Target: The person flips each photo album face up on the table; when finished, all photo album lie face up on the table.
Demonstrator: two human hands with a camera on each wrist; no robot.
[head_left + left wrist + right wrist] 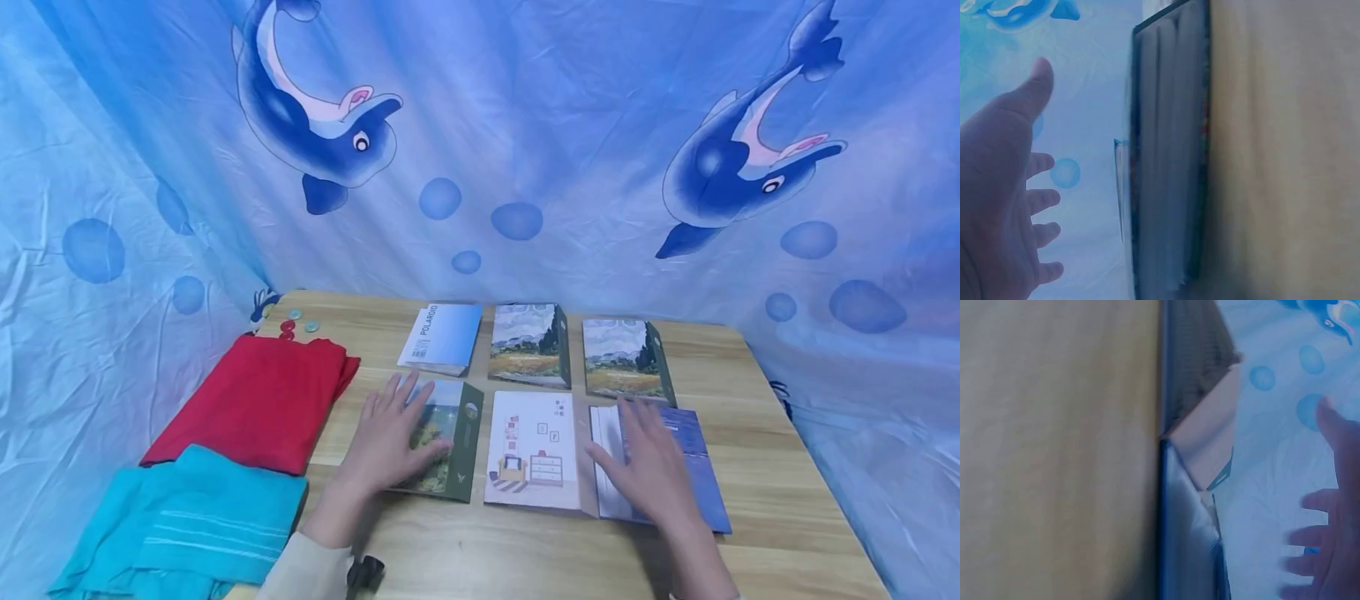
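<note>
Green-spined album (457, 471) and blue album (703, 471) lie in front row on surface (465, 554); left hand (385, 437) and right hand (651, 462) hover above, spread, each grip released. Probably best: light, even touch, edges kept square.

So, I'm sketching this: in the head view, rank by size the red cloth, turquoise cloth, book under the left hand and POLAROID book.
1. Red cloth and turquoise cloth: order unsure, turquoise lies nearer the camera.
2. Book under the left hand, partly hidden.
3. POLAROID book.
</note>
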